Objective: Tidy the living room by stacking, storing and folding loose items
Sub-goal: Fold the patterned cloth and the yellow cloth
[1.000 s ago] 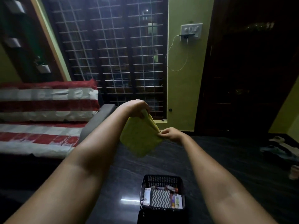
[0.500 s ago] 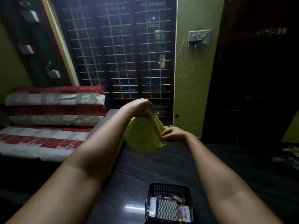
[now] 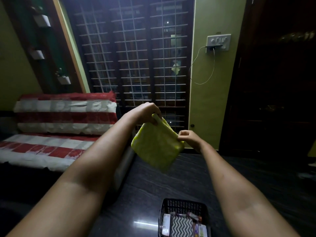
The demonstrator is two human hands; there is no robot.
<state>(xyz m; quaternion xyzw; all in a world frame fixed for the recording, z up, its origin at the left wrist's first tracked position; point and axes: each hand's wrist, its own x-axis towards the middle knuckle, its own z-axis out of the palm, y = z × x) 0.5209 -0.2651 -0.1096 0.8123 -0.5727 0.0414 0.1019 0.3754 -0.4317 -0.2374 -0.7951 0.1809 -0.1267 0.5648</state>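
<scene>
Held up in the air above the dark table [image 3: 171, 189]: folded yellow cloth [image 3: 156, 147], top edge slanting from left hand [image 3: 145, 112] down to right hand [image 3: 189, 137]; both pinching that edge, cloth hanging below the fingers; black basket [image 3: 183, 204] underneath, nearer; packet writing inside unreadable.

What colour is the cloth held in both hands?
Yellow-green, faintly mottled; the cloth shows in the head view.

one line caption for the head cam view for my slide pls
Both hands, left hand and right hand, pinch a folded yellow-green cloth above a black basket.
</scene>
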